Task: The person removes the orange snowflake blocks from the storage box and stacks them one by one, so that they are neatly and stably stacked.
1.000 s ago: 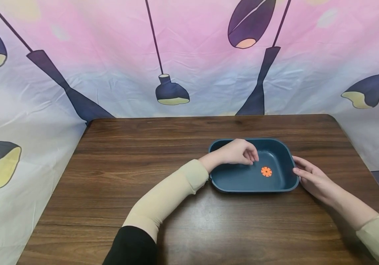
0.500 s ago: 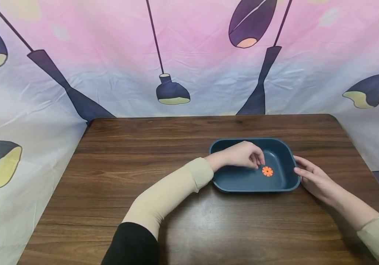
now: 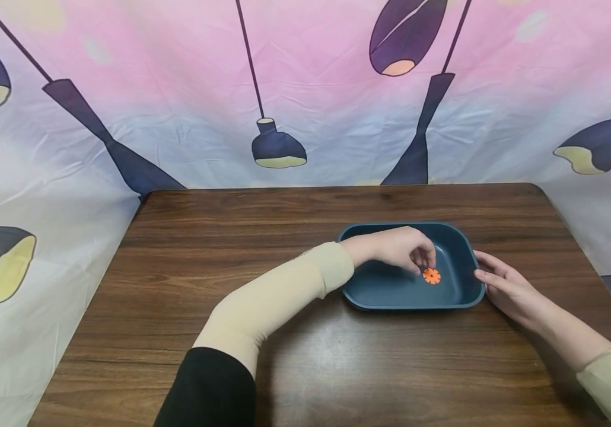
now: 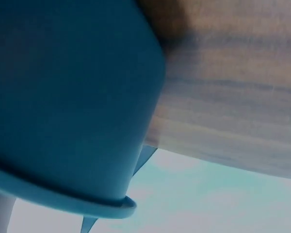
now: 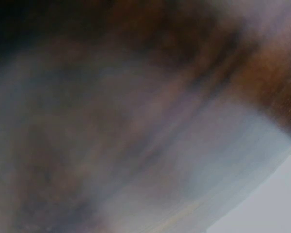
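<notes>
In the head view, a dark blue rectangular basin (image 3: 401, 308) with rounded corners stands on the right part of the table. On its floor lies a small orange disc (image 3: 432, 276) with notches round its edge, like a toy wheel. My left hand (image 3: 404, 246) reaches over the left side into the basin, fingers bent downward, fingertips right at the disc's far edge and thumb a little apart from them. My right hand (image 3: 508, 290) holds the basin's right end, thumb at the rim and fingers against the outer wall. The left wrist view shows the basin's wall (image 4: 72, 107) close up.
The wooden table (image 3: 204, 255) reaches back to a printed cloth (image 3: 177, 89) with lamp shapes, which hangs behind and at the sides. The right wrist view is mostly blurred, with brown tabletop (image 5: 276, 87) at its right.
My left hand has moved right inside the basin, up to the orange disc. My right hand keeps its place at the basin's end; the disc has stayed where it was in the basin.
</notes>
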`<state>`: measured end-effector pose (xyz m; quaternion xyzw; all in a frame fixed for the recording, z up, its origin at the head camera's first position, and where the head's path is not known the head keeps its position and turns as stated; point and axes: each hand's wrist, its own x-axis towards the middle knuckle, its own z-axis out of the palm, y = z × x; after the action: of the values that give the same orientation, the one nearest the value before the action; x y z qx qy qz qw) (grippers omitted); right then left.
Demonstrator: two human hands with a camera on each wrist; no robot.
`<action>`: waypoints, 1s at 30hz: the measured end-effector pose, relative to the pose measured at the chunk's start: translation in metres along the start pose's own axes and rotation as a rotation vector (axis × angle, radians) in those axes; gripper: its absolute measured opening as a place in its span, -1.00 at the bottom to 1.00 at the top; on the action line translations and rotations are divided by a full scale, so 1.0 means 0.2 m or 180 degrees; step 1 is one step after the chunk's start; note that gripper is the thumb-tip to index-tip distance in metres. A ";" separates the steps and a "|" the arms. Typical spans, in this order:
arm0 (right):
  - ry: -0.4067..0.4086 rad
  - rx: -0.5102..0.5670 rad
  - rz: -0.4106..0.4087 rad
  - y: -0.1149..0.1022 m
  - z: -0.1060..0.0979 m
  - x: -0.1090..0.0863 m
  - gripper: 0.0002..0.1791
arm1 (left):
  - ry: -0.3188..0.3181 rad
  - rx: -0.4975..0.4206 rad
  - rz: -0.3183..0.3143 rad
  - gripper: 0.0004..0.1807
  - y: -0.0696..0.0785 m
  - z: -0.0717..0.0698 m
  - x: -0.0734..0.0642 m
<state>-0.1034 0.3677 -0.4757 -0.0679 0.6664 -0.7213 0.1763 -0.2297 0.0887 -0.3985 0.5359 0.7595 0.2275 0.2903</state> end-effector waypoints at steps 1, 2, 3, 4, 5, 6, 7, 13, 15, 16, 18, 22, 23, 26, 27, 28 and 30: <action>-0.0009 -0.0002 -0.0002 0.00 0.00 0.00 -0.55 | -0.0019 -0.0016 0.0001 -0.71 0.00 0.00 0.01; -0.0012 0.0003 -0.0001 0.00 0.00 0.00 -0.55 | -0.0037 -0.0028 0.0010 -0.71 0.00 0.00 0.01; -0.0018 0.0003 0.0003 0.00 0.00 0.00 -0.55 | -0.0061 -0.0030 -0.0005 -0.71 0.00 0.00 0.02; -0.0024 0.0008 0.0001 0.00 0.00 0.00 -0.55 | -0.0082 -0.0030 -0.0014 -0.71 0.00 0.00 0.03; -0.0028 0.0010 0.0000 0.00 0.00 0.00 -0.55 | -0.0102 -0.0022 -0.0030 -0.71 0.00 0.00 0.03; -0.0034 0.0015 -0.0005 0.00 0.00 0.00 -0.55 | -0.0125 -0.0016 -0.0039 -0.70 0.00 0.00 0.04; -0.0042 0.0022 -0.0014 0.00 0.00 0.01 -0.55 | -0.0145 -0.0005 -0.0045 -0.70 0.00 0.00 0.04; -0.0081 0.0071 -0.0088 0.00 0.00 0.01 -0.53 | -0.0154 0.0112 -0.0089 -0.61 0.01 0.01 0.06; -0.0076 0.0084 -0.0096 0.00 0.00 0.01 -0.53 | -0.0165 0.0156 -0.0108 -0.57 0.00 0.01 0.07; -0.0073 0.0091 -0.0096 0.00 0.00 0.01 -0.53 | -0.0189 0.0197 -0.0118 -0.54 0.00 0.01 0.07; -0.0067 0.0110 -0.0100 0.00 0.00 0.01 -0.53 | -0.0233 0.0262 -0.0114 -0.50 0.00 0.01 0.07; -0.0056 0.0147 -0.0109 0.01 0.00 0.00 -0.52 | -0.0291 0.0399 -0.0092 -0.43 0.00 0.03 0.08; -0.0049 0.0149 -0.0103 0.01 0.00 0.00 -0.53 | -0.0297 0.0442 -0.0082 -0.41 -0.01 0.03 0.08; -0.0030 0.0141 -0.0048 0.00 0.00 0.00 -0.53 | -0.0310 0.0558 -0.0038 -0.38 -0.02 0.05 0.08; -0.0012 0.0133 -0.0028 0.00 0.00 0.00 -0.54 | -0.0310 0.0594 -0.0020 -0.38 -0.02 0.06 0.07; 0.0003 0.0125 -0.0007 0.00 0.00 0.00 -0.55 | -0.0305 0.0619 -0.0008 -0.38 -0.02 0.06 0.07; 0.0033 0.0102 0.0022 0.00 0.00 0.00 -0.56 | -0.0280 0.0645 0.0030 -0.39 -0.03 0.06 0.07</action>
<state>-0.1033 0.3683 -0.4756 -0.0590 0.6559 -0.7316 0.1763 -0.2284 0.1010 -0.4142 0.5755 0.7626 0.1272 0.2666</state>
